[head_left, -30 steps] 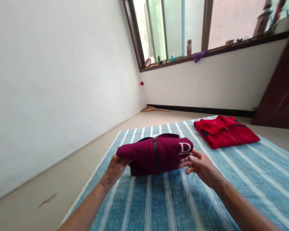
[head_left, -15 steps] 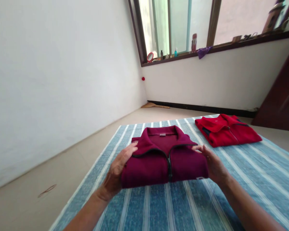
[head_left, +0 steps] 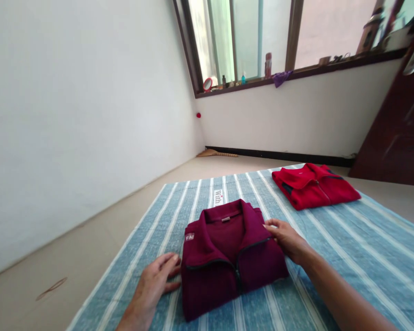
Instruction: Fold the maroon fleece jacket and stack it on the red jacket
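A folded maroon jacket (head_left: 210,285) with a stand-up collar and a dark front zip lies on the blue striped cloth (head_left: 145,257), turned slightly askew. My left hand (head_left: 155,280) is beside its left edge, fingers apart and holding nothing; whether the fingertips touch the fabric I cannot tell. At the other side my right hand (head_left: 288,239) has its fingers stretched onto the jacket's right edge, with the thumb hidden. Farther back on the right, a folded red jacket (head_left: 317,186) rests on the same cloth, apart from both hands.
A white wall (head_left: 89,115) rises on the left, with pale floor below it. A broom (head_left: 215,153) lies by the far wall. Bottles and a round mirror (head_left: 207,84) stand on the window sill. At the right is a dark red door (head_left: 396,133).
The maroon jacket has come down onto the cloth, closer to me and rotated a little. My left hand has let go of it. The view has shifted slightly right.
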`<state>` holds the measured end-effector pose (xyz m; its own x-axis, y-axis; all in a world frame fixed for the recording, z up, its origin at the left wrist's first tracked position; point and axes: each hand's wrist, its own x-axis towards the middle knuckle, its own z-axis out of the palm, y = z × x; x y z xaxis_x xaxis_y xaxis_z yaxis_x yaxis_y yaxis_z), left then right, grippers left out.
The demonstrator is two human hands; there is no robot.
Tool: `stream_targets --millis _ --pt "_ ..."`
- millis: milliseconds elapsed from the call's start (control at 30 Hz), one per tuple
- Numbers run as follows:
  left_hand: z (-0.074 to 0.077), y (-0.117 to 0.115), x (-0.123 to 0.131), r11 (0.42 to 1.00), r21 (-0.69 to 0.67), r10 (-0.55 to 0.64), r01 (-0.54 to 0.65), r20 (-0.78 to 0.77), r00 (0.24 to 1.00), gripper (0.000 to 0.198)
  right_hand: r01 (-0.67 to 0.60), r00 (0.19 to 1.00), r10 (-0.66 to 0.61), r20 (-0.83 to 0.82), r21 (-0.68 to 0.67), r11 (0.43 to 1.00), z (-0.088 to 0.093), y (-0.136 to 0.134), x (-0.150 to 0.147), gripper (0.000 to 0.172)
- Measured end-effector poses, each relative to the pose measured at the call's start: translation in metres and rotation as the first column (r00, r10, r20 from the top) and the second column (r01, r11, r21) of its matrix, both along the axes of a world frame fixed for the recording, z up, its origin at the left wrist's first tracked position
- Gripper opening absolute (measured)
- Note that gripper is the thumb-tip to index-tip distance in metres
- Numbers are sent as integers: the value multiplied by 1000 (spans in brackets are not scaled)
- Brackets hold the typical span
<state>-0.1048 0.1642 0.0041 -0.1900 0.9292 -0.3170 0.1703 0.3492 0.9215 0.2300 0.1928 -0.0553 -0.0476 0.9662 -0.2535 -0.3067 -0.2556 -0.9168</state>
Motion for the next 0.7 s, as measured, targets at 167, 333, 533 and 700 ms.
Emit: stream_targets --millis 167,333,533,700 --pt "6 9 32 996 -84 -11 27 192 981 30 40 999 -40 -23 -35 999 3 0 -6 34" --pt "-4 22 40 998 -33 61 -54 261 963 20 47 998 -48 -44 -29 998 8 -2 -9 32" --pt "-17 24 37 993 44 94 -106 216 972 27 79 997 -79 9 -28 996 12 -4 -11 30" --pt "-17 25 40 992 75 98 -105 102 990 30 -7 999 6 37 46 999 20 -7 -8 30"
